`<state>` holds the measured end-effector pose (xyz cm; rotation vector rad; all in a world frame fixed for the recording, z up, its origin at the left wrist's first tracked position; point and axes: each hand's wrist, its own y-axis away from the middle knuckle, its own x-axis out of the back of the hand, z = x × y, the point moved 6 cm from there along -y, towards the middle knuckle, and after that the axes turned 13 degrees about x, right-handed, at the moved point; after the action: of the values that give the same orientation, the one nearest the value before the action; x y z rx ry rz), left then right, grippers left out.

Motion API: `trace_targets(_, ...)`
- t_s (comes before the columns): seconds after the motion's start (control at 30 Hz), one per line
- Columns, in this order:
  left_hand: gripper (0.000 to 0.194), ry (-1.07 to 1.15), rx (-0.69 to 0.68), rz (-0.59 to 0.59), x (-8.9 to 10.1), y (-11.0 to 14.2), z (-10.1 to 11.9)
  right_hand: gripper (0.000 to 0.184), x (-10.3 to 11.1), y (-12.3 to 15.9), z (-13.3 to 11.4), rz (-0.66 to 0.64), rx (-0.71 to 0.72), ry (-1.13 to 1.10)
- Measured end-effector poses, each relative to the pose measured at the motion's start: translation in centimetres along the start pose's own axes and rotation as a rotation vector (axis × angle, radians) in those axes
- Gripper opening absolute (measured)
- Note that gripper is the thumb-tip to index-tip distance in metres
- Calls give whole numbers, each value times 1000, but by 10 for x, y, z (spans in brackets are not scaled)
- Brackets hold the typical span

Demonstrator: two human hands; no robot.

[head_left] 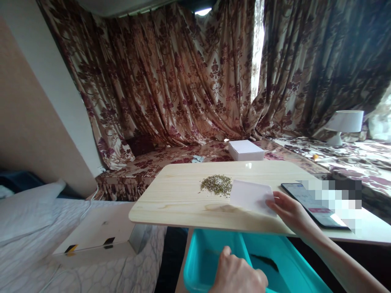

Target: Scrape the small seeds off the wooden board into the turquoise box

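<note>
Right hand (284,204): above worktop (171,195), right of centre, by the near edge; thumb and fingers closed in a pinch, pointing left.
Right wrist: roughly in line with forearm.
Right forearm (339,254): bare, slants up and left across the near edge.
Left hand (240,273): lower, on the near side of that edge, about mid-length; back up, one finger forward, thumb side right, grip unclear.
</note>
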<state>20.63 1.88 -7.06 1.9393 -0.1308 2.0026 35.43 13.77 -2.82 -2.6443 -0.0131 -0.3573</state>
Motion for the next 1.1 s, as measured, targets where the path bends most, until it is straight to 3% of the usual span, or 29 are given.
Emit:
trace_targets(0.13,29,-9,-2,-29,10,3,3,51,4,3,4,16,-20,-15)
trace_targets(0.37,25,-3,8,-122,18,7,3,42,-18,12,6,-73,-33,-80)
trace_targets(0.77,28,-50,-12,-47,9,3,8,49,-25,-8,3,-71,-47,-73)
trace_targets(1.1,39,-80,-11,-61,14,9,7,46,-41,5,1,-170,-65,-136)
